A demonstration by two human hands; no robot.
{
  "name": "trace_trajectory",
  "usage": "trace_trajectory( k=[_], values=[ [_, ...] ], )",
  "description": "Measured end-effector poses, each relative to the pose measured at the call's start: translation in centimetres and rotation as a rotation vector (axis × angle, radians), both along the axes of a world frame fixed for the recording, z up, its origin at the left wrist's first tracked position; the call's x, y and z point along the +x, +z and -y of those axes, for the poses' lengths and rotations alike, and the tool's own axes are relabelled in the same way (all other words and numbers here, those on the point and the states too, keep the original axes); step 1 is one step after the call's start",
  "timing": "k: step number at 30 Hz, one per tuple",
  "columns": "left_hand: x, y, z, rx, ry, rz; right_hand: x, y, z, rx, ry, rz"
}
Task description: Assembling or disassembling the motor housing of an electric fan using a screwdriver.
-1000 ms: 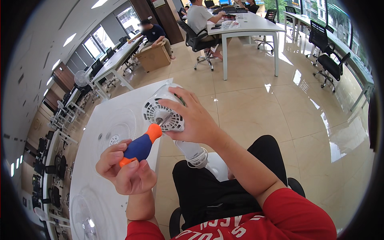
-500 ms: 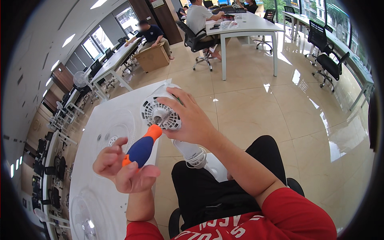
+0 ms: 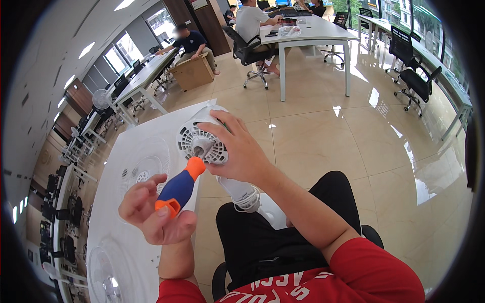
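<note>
My right hand (image 3: 237,151) grips a white fan motor housing (image 3: 188,132) with a slotted cover and metal shaft. A blue and orange screwdriver (image 3: 177,190) points into it near the shaft, its tip hidden. My left hand (image 3: 156,222) is at the handle's lower end, thumb touching it, fingers loosened and apart. Below the housing a white stand (image 3: 233,191) with a coiled cord (image 3: 247,202) reaches down to a white base (image 3: 273,212) between my legs. A clear fan blade piece (image 3: 149,162) and grille (image 3: 108,257) lie on the white table (image 3: 129,141).
A seated person in dark clothing (image 3: 192,40) is beside a cardboard box (image 3: 193,74) at a table. Another in light clothing (image 3: 252,22) sits at a white desk (image 3: 308,33). Office chairs (image 3: 419,86) line the right; more desks and standing fans (image 3: 102,99) run along the left.
My left fingers have loosened from around the handle. The screwdriver has turned slightly, showing more of its orange end. My right hand and the housing have shifted slightly left.
</note>
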State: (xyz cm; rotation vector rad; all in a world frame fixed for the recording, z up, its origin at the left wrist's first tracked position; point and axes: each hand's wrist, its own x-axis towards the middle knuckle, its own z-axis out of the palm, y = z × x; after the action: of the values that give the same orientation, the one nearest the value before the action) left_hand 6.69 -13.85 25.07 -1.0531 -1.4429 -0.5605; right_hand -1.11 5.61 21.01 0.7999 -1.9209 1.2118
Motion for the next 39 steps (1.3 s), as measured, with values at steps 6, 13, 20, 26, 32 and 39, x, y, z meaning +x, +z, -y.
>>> trace_trajectory(
  k=[6, 13, 20, 26, 32, 39],
  values=[
    [0.4, -0.5, -0.4, 0.109, 0.011, 0.126, 0.0, 0.0, 0.0, -0.003, 0.005, 0.007],
    [0.1, -0.4, -1.3, -0.005, -0.226, 0.112, 0.2, -0.1, -0.2, -0.001, -0.004, 0.020],
    [0.7, -0.8, -1.3, 0.049, -0.115, 0.203, 0.1, -0.2, 0.5, -0.005, 0.003, 0.028],
    [0.3, -0.2, -2.5, 0.136, -0.306, 0.286, 0.0, -0.4, 0.4, -0.018, 0.017, 0.032],
    [1.2, 1.0, -1.7, -0.007, -0.019, 0.262, 0.0, -0.3, 0.5, -0.019, 0.027, 0.052],
    [2.6, 1.5, -1.5, 0.003, 0.246, 0.308, -0.1, -0.3, 0.3, -0.021, 0.027, 0.043]
  ],
)
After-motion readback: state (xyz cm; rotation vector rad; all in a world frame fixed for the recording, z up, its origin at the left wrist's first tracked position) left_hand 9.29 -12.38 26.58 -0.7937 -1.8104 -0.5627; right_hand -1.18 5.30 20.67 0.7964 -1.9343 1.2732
